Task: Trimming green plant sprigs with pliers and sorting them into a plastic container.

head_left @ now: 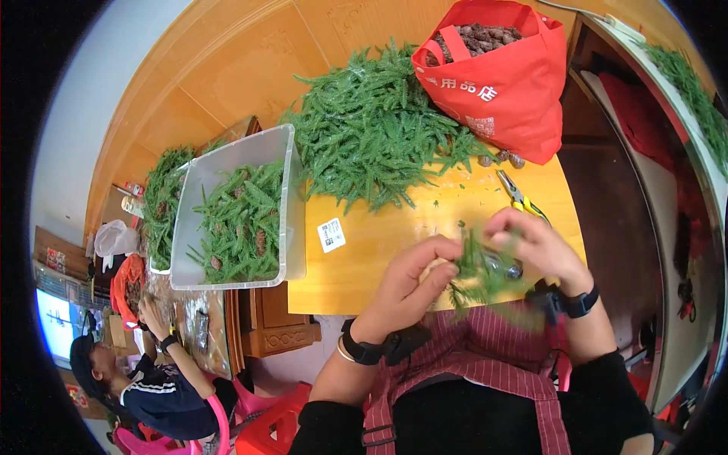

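Observation:
My left hand [421, 277] is closed, thumb and fingers pinching the stem end of an artificial pine sprig [474, 269] above the table's near edge. The green needles point away to the right and blur with motion. At their far side is my right hand [538, 246], its thumb and curled fingers closed around part of the sprig, partly smeared. Just under it show dark, shiny roundish things [514, 269] that I cannot make out. Pliers [522, 199] with yellow-and-black handles lie beyond my right hand.
A green sprig heap [371, 129] covers the far yellow table [364, 265]. Right of it stands a red bag [500, 98] of pine cones, with loose cones [502, 157] below. A clear bin [292, 205] holds sprigs with cones. Another person [167, 379] works at far left.

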Demonstrator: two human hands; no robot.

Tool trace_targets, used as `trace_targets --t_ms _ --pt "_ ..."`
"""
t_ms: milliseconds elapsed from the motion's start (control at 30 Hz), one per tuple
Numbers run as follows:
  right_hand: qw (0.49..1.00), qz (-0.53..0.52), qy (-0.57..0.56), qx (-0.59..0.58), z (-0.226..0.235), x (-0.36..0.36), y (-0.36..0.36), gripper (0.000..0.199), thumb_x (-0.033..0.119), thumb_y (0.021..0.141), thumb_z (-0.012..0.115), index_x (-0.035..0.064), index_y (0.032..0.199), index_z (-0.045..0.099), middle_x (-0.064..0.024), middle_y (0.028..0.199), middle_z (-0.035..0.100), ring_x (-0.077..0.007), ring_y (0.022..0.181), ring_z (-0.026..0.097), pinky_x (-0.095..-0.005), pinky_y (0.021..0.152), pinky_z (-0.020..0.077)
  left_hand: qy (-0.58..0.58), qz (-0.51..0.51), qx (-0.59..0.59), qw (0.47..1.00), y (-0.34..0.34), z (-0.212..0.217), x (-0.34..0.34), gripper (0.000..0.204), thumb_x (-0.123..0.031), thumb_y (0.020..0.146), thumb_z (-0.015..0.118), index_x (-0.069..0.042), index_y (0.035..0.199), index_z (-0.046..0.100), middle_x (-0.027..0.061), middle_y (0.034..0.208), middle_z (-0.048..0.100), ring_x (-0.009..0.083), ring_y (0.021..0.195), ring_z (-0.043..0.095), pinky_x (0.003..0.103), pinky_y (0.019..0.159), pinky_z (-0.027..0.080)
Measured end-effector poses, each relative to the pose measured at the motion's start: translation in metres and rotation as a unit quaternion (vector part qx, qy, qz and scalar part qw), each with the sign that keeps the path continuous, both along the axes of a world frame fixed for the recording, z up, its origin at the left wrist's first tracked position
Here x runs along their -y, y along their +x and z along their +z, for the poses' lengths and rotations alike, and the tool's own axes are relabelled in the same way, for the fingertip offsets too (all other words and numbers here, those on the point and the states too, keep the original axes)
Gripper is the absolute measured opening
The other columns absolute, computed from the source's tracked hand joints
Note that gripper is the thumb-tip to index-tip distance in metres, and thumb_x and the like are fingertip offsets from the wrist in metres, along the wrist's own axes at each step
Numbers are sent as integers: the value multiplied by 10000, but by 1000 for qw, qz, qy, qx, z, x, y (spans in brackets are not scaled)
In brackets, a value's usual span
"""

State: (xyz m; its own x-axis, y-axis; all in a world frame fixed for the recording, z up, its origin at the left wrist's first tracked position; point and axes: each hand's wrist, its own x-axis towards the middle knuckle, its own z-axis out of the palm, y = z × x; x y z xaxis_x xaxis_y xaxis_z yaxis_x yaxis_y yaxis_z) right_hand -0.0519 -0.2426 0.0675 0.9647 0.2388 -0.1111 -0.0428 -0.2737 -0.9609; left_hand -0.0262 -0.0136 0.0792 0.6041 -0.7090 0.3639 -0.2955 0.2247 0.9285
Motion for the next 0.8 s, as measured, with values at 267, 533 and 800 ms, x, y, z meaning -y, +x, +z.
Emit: trace_targets --t_ms 267,533,800 --pt "862 -145 -469 125 -52 47 -2 350 176 648 699 3 900 528 -169 973 484 -319 911 490 -375 802 415 70 181 -29 981 2 5 5 250 -1 790 547 -3 1039 567 50 809 527 114 718 502 210 631 401" --pt "927 -203 -306 84 -44 61 -4 179 98 697 496 -52 793 507 -183 894 451 -306 830 473 -337 741 393 66 208 -2 976 4 5 1 305 5 778 567 -19 1082 561 33 840 504 95 745 487 189 615 382" --pt "956 -98 274 -46 19 22 -55 237 203 807 554 -21 884 536 -103 836 598 -137 762 575 -218 637 423 1 224 -107 969 1 4 6 179 40 755 606 25 927 558 56 901 567 99 847 548 219 754 443"
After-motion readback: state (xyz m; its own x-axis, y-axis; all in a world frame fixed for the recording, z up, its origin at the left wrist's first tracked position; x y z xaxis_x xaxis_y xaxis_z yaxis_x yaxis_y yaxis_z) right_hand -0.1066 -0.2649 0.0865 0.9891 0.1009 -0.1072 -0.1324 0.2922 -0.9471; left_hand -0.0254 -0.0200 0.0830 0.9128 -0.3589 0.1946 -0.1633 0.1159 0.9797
